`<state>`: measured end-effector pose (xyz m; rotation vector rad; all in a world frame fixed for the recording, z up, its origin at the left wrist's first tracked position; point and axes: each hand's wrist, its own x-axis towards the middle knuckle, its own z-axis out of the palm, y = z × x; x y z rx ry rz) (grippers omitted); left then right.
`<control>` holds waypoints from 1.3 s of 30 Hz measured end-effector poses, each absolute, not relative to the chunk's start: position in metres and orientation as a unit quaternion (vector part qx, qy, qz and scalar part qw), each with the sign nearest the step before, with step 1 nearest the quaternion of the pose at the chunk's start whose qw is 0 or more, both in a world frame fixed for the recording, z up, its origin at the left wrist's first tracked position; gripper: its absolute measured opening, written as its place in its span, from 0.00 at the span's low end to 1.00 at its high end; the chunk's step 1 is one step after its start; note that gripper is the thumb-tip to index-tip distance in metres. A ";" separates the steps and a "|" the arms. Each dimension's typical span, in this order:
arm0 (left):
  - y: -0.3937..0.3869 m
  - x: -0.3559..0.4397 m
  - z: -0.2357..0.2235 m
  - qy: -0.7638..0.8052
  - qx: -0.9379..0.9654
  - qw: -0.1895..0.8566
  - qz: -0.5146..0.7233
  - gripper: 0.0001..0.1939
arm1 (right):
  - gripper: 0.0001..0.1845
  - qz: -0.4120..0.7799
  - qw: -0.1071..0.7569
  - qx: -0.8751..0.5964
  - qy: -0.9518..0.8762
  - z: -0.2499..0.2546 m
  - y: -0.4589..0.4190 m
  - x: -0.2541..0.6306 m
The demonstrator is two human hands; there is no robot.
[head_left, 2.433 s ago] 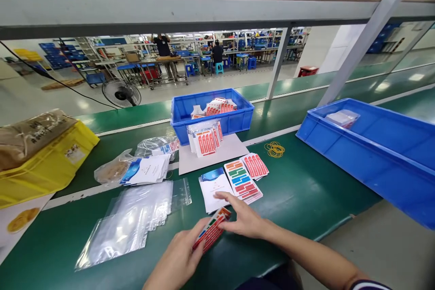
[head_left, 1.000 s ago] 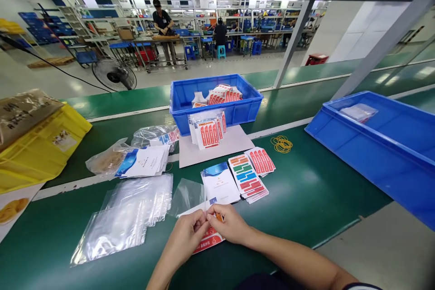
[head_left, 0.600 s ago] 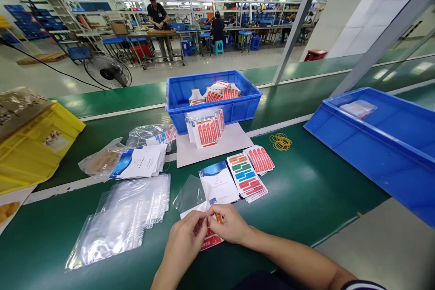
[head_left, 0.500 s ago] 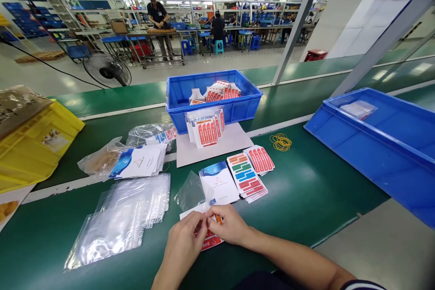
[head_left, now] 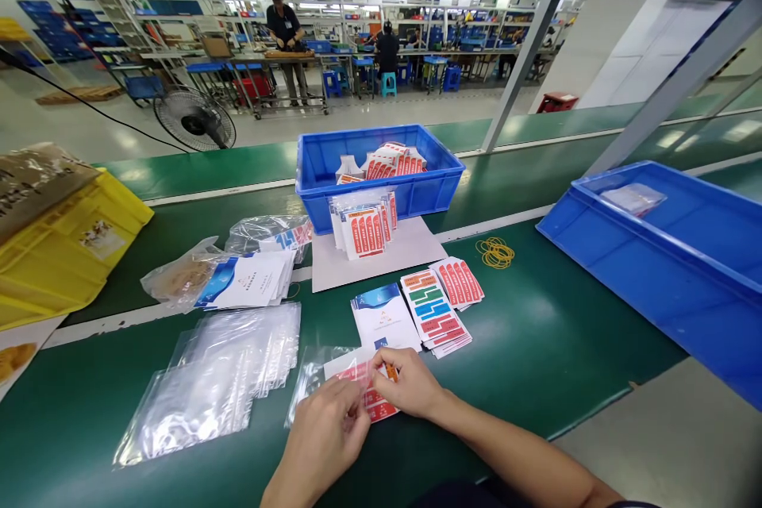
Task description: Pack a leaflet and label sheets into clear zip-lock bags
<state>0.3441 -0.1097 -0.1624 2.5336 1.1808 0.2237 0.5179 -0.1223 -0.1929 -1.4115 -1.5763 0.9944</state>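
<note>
Our right grip [head_left: 408, 385] is clamped on the red-and-white printed paper sheet [head_left: 382, 410], and our left grip [head_left: 330, 425], fingertips too hidden and blurred to tell whether they pinch, curls over the clear plastic bag [head_left: 305, 387] overlapping that sheet above the green worktop [head_left: 536, 317].
</note>
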 end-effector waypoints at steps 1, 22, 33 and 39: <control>-0.111 0.346 -0.163 0.414 0.889 0.179 0.079 0.11 | 0.07 0.393 0.389 -0.554 -0.622 -0.193 -0.122 0.518; -0.102 0.331 -0.169 0.537 0.809 0.058 0.234 0.11 | 0.14 0.363 0.529 -0.570 -0.514 -0.167 -0.156 0.556; -0.135 0.371 -0.202 0.473 0.854 0.144 0.163 0.10 | 0.19 0.497 0.424 -0.604 -0.458 -0.193 -0.200 0.570; -0.153 0.374 -0.209 0.468 0.862 0.156 0.121 0.10 | 0.17 0.566 0.409 -0.567 -0.438 -0.210 -0.218 0.585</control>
